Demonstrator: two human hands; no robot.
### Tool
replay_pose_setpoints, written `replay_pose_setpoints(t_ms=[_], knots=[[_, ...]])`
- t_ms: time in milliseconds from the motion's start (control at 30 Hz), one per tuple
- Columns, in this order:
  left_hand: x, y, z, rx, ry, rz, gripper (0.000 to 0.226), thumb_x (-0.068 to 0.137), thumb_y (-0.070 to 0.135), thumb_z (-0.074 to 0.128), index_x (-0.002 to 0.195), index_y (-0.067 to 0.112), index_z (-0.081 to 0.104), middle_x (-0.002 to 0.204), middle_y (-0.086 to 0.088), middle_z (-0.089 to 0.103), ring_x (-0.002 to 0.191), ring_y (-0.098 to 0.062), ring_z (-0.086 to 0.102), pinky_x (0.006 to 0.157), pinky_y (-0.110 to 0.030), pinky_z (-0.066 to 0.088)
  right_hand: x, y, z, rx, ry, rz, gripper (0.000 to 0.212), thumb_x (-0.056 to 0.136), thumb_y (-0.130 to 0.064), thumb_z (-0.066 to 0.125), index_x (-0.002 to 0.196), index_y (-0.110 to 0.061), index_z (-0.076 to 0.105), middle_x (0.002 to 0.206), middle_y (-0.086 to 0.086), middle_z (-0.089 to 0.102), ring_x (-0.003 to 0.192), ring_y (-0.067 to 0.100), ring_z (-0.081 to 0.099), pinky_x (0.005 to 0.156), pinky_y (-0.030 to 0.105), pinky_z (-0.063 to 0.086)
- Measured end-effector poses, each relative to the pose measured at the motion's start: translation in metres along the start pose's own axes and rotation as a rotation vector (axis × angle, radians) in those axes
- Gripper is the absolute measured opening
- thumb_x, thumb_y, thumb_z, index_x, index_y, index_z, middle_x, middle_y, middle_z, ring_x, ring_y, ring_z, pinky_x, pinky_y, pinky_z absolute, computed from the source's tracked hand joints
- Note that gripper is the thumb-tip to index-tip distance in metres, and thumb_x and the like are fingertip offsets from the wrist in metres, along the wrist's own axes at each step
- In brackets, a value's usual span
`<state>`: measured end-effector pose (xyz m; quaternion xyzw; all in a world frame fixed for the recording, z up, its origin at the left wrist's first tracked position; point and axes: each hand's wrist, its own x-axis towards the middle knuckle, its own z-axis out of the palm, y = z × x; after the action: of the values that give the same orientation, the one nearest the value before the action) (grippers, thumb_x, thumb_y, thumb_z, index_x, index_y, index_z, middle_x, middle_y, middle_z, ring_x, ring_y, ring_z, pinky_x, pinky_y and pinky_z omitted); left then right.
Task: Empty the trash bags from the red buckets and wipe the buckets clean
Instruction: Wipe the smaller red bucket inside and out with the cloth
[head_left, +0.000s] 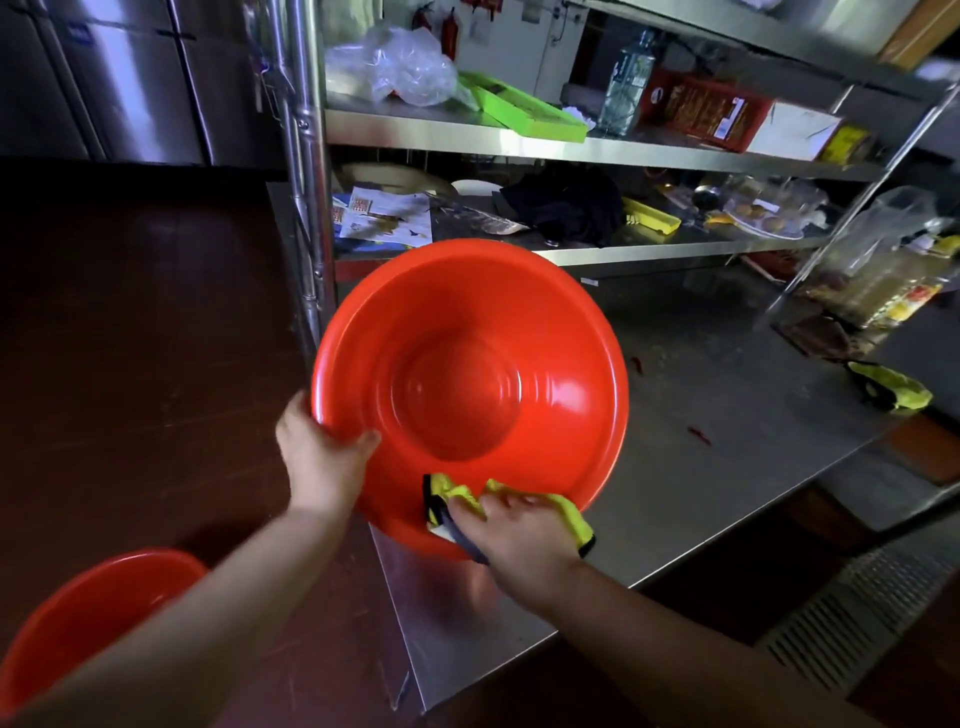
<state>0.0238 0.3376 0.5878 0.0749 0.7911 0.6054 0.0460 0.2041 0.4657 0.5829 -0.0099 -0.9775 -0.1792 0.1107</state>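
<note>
At the lower left corner, nearest, a second red bucket (98, 608) stands on the dark floor, partly hidden by the left forearm. Two red buckets are visible in total. The right hand (519, 535) presses one yellow cloth (566, 512) against the near inner rim of the first red bucket (470, 384); its fingers are curled over the cloth. The left hand (319, 454) grips the left rim of this bucket, thumb inside, fingers behind. The bucket is tilted, its opening toward the camera, above the edge of the steel table (727, 415). One more yellow cloth (891, 389) lies on the table, farther right. Behind, a steel shelf rack (571, 148) carries one water bottle (626, 83) and one green tray (524, 106).
</note>
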Motion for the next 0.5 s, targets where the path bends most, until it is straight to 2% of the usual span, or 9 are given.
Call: replay_pose_setpoints(t_ms=[33,100,133,200,267,367,500], knots=[[-0.017,-0.011,0.006,-0.041,0.018,-0.094,0.081,0.064,0.008,0.082,0.132,0.005,0.038,0.127,-0.019,0.045,0.119,-0.032,0.045,0.101,-0.038,0.039,0.008,-0.009,-0.003,0.014,-0.001,0.031,0.039,0.07,-0.029,0.05,0.107,-0.028,0.065,0.068,-0.003,0.061,0.057,0.018,0.064,0.048,0.022,0.046],[-0.038,-0.023,0.016,-0.15,-0.009,-0.23,0.06,0.07,0.003,0.075,0.118,0.006,0.039,0.108,-0.014,0.052,0.107,-0.034,0.054,0.09,-0.038,0.045,0.021,-0.021,-0.008,0.023,-0.035,0.067,0.041,0.065,-0.032,0.059,0.105,-0.028,0.066,0.063,-0.003,0.059,0.051,0.016,0.06,0.042,0.02,0.042],[-0.039,-0.025,0.018,-0.158,-0.029,-0.255,0.048,0.073,0.001,0.071,0.109,0.008,0.039,0.096,-0.009,0.054,0.099,-0.033,0.058,0.084,-0.039,0.048,0.025,-0.023,-0.01,0.018,-0.06,0.074,0.045,0.06,-0.033,0.068,0.105,-0.028,0.067,0.062,-0.003,0.058,0.048,0.015,0.059,0.04,0.019,0.04],[-0.025,-0.022,0.018,-0.111,-0.064,-0.244,0.039,0.075,-0.001,0.067,0.098,0.01,0.037,0.08,-0.001,0.05,0.089,-0.032,0.059,0.075,-0.038,0.048,0.029,-0.02,-0.016,0.013,-0.111,0.08,0.057,0.051,-0.035,0.077,0.107,-0.029,0.067,0.062,-0.004,0.058,0.045,0.014,0.058,0.039,0.018,0.037],[-0.003,-0.013,0.015,-0.062,-0.104,-0.215,0.038,0.074,0.0,0.068,0.095,0.009,0.038,0.078,-0.001,0.048,0.084,-0.03,0.057,0.07,-0.037,0.048,0.029,-0.01,-0.02,0.01,-0.12,0.049,0.059,0.05,-0.031,0.073,0.109,-0.031,0.067,0.062,-0.006,0.057,0.043,0.013,0.056,0.038,0.017,0.034],[0.026,0.001,0.006,-0.004,-0.156,-0.198,0.037,0.071,-0.002,0.069,0.088,0.01,0.039,0.078,-0.008,0.051,0.079,-0.031,0.058,0.071,-0.044,0.053,0.023,0.017,-0.027,-0.044,-0.09,-0.059,0.052,0.061,-0.027,0.056,0.112,-0.032,0.065,0.065,-0.006,0.057,0.045,0.013,0.055,0.042,0.02,0.036],[0.054,0.02,-0.009,0.04,-0.21,-0.146,0.036,0.067,-0.005,0.068,0.089,0.009,0.043,0.081,-0.013,0.054,0.074,-0.03,0.057,0.064,-0.041,0.052,0.006,0.073,-0.038,-0.163,-0.019,-0.204,0.04,0.077,-0.02,0.05,0.114,-0.03,0.061,0.076,-0.006,0.061,0.062,0.016,0.059,0.057,0.027,0.046]])
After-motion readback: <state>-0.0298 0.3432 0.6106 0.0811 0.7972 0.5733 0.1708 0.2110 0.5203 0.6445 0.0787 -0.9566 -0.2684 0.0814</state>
